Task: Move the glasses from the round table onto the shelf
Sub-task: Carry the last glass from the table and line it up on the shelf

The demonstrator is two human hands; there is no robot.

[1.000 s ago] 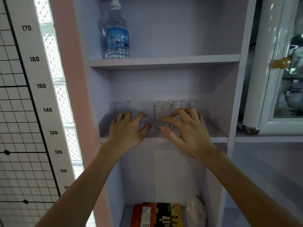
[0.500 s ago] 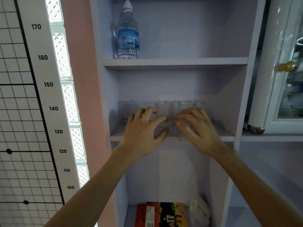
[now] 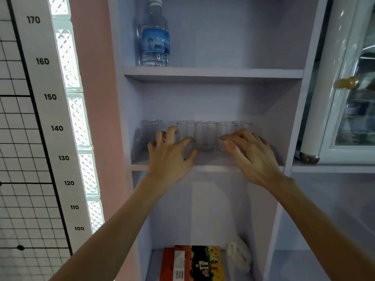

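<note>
Five clear, straight-sided drinking glasses stand upright in a row on the middle board of a pale lilac shelf (image 3: 215,168). The leftmost glass (image 3: 151,130) stands a little apart, near the shelf's left wall; the second glass (image 3: 186,130), the centre glass (image 3: 207,134), the fourth glass (image 3: 225,131) and the rightmost glass (image 3: 243,125) crowd close together. The left hand (image 3: 172,157) reaches in over the board's front edge, its fingers (image 3: 171,131) curled and spread around the second glass, thumb toward the centre glass; whether they press the glass cannot be told. The right hand (image 3: 253,157) is at the fourth and rightmost glasses, fingers loosely extended, not closed on either. A clear plastic water bottle with a blue label (image 3: 155,37) stands on the board above, at its left end. A red and yellow printed box (image 3: 192,262) lies on the board below.
</note>
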